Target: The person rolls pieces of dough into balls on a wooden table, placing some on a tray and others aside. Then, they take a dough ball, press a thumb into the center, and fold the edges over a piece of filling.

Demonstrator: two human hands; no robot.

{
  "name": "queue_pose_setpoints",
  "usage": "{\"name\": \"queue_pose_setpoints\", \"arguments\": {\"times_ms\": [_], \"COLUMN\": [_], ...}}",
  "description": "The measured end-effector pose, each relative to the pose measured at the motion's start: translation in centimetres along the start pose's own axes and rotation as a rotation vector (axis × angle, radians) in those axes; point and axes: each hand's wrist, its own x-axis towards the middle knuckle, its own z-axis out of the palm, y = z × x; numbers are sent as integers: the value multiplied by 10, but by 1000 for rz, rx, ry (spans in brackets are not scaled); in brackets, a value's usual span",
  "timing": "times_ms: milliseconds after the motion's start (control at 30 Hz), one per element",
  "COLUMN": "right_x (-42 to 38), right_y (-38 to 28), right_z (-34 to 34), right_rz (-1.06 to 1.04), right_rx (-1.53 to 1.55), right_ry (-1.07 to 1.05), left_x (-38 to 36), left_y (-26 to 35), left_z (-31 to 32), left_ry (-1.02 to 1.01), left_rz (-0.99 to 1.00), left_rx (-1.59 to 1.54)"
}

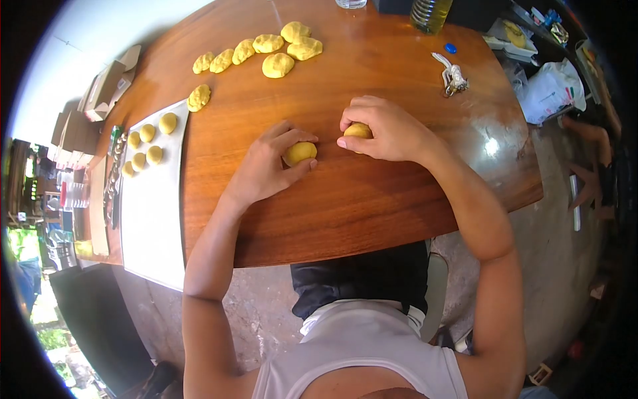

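On the wooden table, my left hand (269,163) curls around a smooth yellow dough ball (300,153), its thumb and fingers cupping the sides. A second dough ball (358,130) lies under my right hand (382,130), with thumb and fingers bent about it. Both balls seem to rest on the tabletop, a short gap apart. Rougher yellow dough lumps (268,44) sit in a loose group toward the far side, and one more lump (199,98) lies by the corner of the tray. Several smooth round dough balls (154,155) stand in two rows on the pale tray (153,219) at left.
The polished wooden table (319,219) curves along its near edge at my lap. At the far right are a bottle of yellowish liquid (428,14), a blue cap (450,48) and a white cord with keys (454,74). Cardboard boxes (80,130) stand beyond the tray.
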Motion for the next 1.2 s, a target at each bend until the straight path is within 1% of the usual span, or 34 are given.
{"name": "queue_pose_setpoints", "arguments": {"times_ms": [67,167,233,267,333,367,433,467,533,567,633,767,833,867,933,967,1033,1167,1200], "right_x": [-1,-1,-2,-2,-3,-2,1,2,4,2,-4,-3,1,2,4,3,0,3,2], "right_y": [0,4,9,9,7,0,-13,-17,-22,-18,-1,-2,-10,-11,-14,-11,0,4,3], "right_z": [0,-2,-3,-3,1,1,0,-1,-6,-5,3,1,-1,-4,-7,-6,1,1,1], "right_rz": [15,-41,-353,-361,-226,-237,-40,-49,103,96,-182,-194,-168,-169,-96,-98,-53,-88,-91], "right_rx": [-17,-38,-78,-86,-4,-10,4,-4,187,180,-56,-59,38,34,102,101,-108,-106,-97], "right_ry": [-18,-18,-29,-29,-71,-72,34,35,-11,-5,-38,-44,156,159,246,246,87,81,83], "left_x": [1,2,2,2,1,0,1,2,5,6,6,1,0,0,1,2,4,3,2], "left_y": [-1,-3,0,0,-1,-2,-10,-13,-18,-16,-11,-8,-8,-7,-6,-8,-14,-1,-3], "left_z": [1,-1,-5,-7,-13,-12,-4,0,5,5,5,4,4,3,3,4,9,-1,-1], "left_ry": [-1,-2,-25,-14,-96,-85,33,43,122,127,87,114,229,230,302,305,129,77,74], "left_rz": [-5,-11,57,61,60,61,137,142,195,204,178,140,94,98,125,126,34,2,59], "left_rx": [-6,16,52,55,-34,-28,-35,-30,-86,-81,-3,40,-41,-40,22,23,93,89,77]}}
